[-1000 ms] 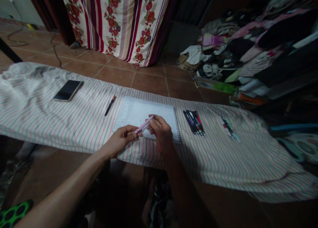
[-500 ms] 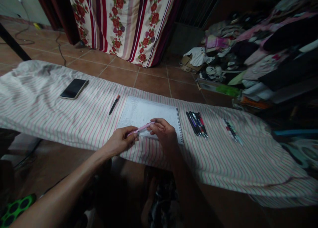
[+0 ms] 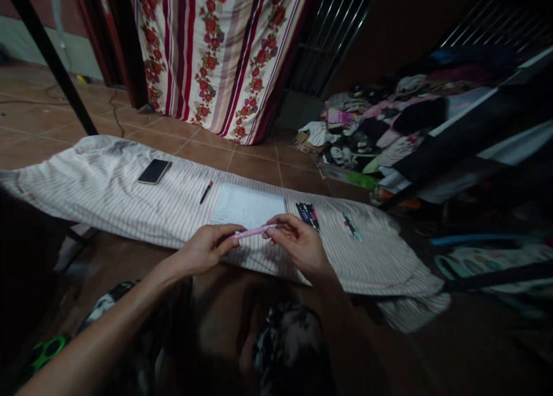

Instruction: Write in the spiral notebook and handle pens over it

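Observation:
My left hand (image 3: 207, 248) and my right hand (image 3: 298, 242) both pinch a pink pen (image 3: 253, 231), one at each end, holding it nearly level above the near edge of a striped cloth (image 3: 108, 189). Just beyond the pen lies a spiral notebook (image 3: 248, 206) with a white page facing up. A dark pen with a red tip (image 3: 206, 192) rests left of the notebook. A bunch of several pens (image 3: 307, 214) lies to its right, and a few more pens (image 3: 349, 227) sit farther right.
A dark phone (image 3: 154, 171) lies on the cloth at the left. A floral striped curtain (image 3: 216, 50) hangs behind, over a tiled floor (image 3: 254, 166). Heaped clothes (image 3: 380, 125) fill the right side. A black pole (image 3: 52, 62) slants at the far left.
The view has pulled back and tilted up, so the cloth and notebook look smaller and farther. The pink pen went from slanted to nearly level, with both hands still on it.

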Tool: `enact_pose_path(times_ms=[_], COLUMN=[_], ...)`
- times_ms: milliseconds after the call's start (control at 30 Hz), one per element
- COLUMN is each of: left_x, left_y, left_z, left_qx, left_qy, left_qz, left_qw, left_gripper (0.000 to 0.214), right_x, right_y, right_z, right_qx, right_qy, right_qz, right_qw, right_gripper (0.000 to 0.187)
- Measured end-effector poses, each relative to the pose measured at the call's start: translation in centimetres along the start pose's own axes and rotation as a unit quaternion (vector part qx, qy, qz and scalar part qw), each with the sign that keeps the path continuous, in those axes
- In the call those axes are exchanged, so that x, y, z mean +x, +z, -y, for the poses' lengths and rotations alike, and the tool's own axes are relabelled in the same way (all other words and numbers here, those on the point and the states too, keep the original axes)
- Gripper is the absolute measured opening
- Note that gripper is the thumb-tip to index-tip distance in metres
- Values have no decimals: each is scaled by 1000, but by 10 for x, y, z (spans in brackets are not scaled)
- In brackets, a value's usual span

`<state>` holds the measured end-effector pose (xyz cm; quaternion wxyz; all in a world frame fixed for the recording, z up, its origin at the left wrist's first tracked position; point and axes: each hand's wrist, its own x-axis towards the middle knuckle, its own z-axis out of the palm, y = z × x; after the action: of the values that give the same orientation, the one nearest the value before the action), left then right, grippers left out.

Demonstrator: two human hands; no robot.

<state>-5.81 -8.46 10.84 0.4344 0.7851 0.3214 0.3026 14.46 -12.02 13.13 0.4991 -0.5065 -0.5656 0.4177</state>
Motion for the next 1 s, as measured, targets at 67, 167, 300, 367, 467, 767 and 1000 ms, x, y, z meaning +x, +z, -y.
enact_pose_path(times_ms=[67,167,300,367,467,767,1000], left_x=[-21,-61,-118,-144,-177,-231,-235], left_y=[1,6,16,22,32,53,64], left_z=[-15,-29,-38,-40,-41,-39,-38], left_qx=[-3,3,10,10,18,28,-3], left_qy=[2,-16,-23,-26,-25,-46,-78], left_qz=[-11,-18,-27,-29,-21,-28,-46], left_qw=[1000,1000,999,999,999,998,996], left_gripper=[34,35,33,33,32,32,24], right_x=[-24,-64,-119,-144,-174,-215,-221], right_y=[5,19,42,53,67,90,83], right_z=[15,27,27,23,15,4,8], right_qx=[-9,-29,-60,-77,-105,-184,-236], right_qy=[1,3,16,29,56,37,-34], right_qz=[-5,-4,6,4,7,46,82], right_qw=[1000,1000,998,997,993,981,968], right_gripper=[23,21,20,20,18,10,9])
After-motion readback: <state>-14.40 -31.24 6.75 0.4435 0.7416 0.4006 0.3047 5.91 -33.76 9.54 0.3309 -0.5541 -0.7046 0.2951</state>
